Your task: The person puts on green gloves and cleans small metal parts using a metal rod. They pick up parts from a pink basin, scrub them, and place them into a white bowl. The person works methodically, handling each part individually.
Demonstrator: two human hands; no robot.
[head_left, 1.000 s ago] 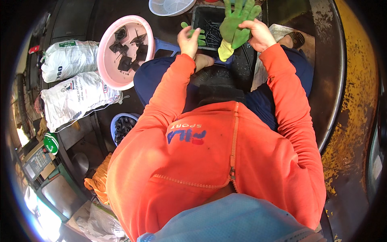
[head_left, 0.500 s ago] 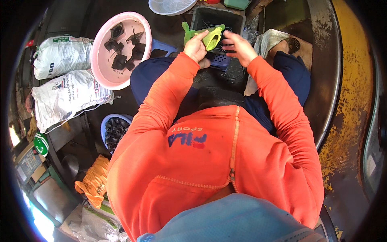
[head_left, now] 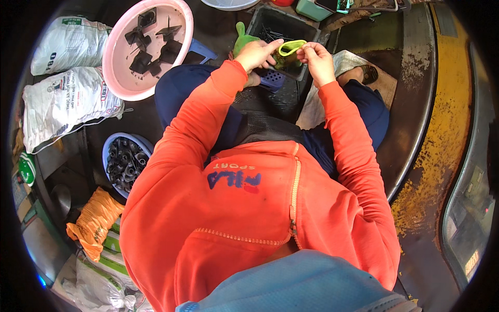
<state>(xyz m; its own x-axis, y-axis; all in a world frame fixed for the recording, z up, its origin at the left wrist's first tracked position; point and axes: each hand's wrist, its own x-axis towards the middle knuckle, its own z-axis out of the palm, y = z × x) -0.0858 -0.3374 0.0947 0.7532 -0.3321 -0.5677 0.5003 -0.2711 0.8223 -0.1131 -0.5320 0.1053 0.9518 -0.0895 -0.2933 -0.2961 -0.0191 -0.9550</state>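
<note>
A green rubber glove (head_left: 242, 39) is stretched between my hands, above the near edge of a dark rectangular tub (head_left: 306, 34). My left hand (head_left: 258, 55) is closed around the body of the glove, one finger-like end sticking up beyond it. With fingertips pinched together, my right hand (head_left: 318, 61) grips the yellow-green cuff, whose opening shows as a loop. Thin dark pieces lie in the tub behind the glove. A small blue perforated plastic piece (head_left: 272, 81) is just below my hands.
At left is a pink basin (head_left: 112, 67) with several black angular pieces. Two white sacks (head_left: 73, 104) lie beyond it. A blue basin (head_left: 105, 156) full of black parts and an orange bag (head_left: 96, 221) are nearer. A green container (head_left: 312, 9) stands at the back.
My right hand has come from beside the glove to take hold of its cuff and draws it to the right. The whole view has shifted slightly.
</note>
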